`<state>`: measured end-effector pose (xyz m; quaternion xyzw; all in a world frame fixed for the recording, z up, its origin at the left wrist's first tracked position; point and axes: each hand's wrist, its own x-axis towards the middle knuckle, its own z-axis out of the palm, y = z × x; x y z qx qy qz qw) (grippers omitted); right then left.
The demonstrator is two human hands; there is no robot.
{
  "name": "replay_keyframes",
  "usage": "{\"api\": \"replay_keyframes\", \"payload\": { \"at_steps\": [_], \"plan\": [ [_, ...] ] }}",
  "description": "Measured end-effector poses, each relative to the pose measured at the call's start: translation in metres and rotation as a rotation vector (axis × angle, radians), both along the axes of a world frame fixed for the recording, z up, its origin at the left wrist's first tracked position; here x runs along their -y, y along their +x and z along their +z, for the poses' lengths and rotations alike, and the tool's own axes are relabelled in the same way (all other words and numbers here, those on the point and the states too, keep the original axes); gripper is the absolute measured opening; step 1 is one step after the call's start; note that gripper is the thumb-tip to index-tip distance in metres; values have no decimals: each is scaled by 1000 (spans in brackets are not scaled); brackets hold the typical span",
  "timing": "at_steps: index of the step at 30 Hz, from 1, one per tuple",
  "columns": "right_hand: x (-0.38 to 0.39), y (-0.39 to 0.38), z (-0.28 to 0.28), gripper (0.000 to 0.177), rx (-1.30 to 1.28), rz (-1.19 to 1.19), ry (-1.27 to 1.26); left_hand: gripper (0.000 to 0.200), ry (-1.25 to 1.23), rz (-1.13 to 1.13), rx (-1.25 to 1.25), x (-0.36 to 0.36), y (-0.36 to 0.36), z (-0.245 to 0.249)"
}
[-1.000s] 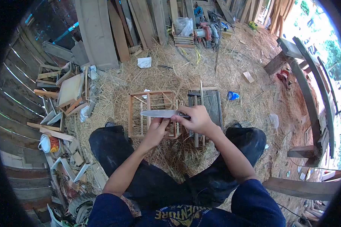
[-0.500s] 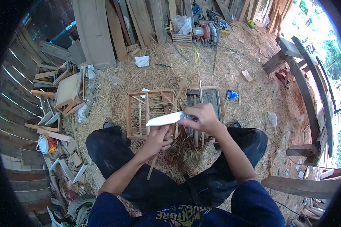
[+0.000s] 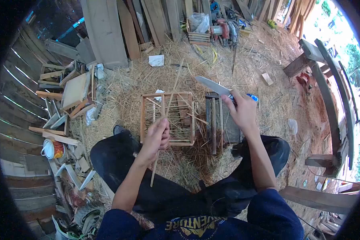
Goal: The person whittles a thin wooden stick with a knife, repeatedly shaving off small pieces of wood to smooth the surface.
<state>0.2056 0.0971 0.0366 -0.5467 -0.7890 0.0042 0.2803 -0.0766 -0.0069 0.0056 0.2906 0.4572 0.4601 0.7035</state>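
Note:
My left hand (image 3: 156, 135) is closed round a long thin wooden strip (image 3: 175, 84), which slants up past my fist and pokes out below it. In my right hand (image 3: 243, 109) is a knife (image 3: 213, 85), its broad blade pointing up and to the left, apart from the strip. Beneath my left hand, a wooden frame with thin bars (image 3: 143, 120) lies on the straw-covered ground. Beside it, under my right hand, a dark flat panel (image 3: 230, 127) carries a couple of sticks (image 3: 214, 124).
Scrap wood (image 3: 74, 90) and a paint can (image 3: 52, 149) lie to the left. Power tools (image 3: 225, 33) and a slatted crate (image 3: 199, 38) stand at the back near leaning planks (image 3: 104, 32). Curved wooden beams (image 3: 325, 96) stand on the right.
My right hand has moved right with the knife, swinging the blade away from the strip and tip upward. My left hand has shifted slightly down, still holding the strip, now more upright.

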Motion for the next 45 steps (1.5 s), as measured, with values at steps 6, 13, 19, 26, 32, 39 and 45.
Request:
{"api": "replay_keyframes", "payload": {
  "at_steps": [6,13,19,26,32,39,45],
  "plan": [
    [1,-27,10,31,-120,261,-44,25,-25,-18,-28,-3,10,1],
    [16,-60,-4,29,-180,452,-187,26,19,-125,34,-10,20,-3],
    [24,-66,-14,37,-276,558,-273,26,-47,-117,154,-8,21,4],
    [15,-49,-13,33,-186,625,-140,28,-118,-128,138,3,36,9],
    [-15,-4,-20,30,-270,201,-160,31,-141,-218,213,10,34,16],
    [-22,50,-15,35,-179,-194,-126,32,-95,-174,191,11,21,6],
    [5,27,-19,34,-43,9,-110,32,-95,-102,169,10,4,-3]
  ]
}}
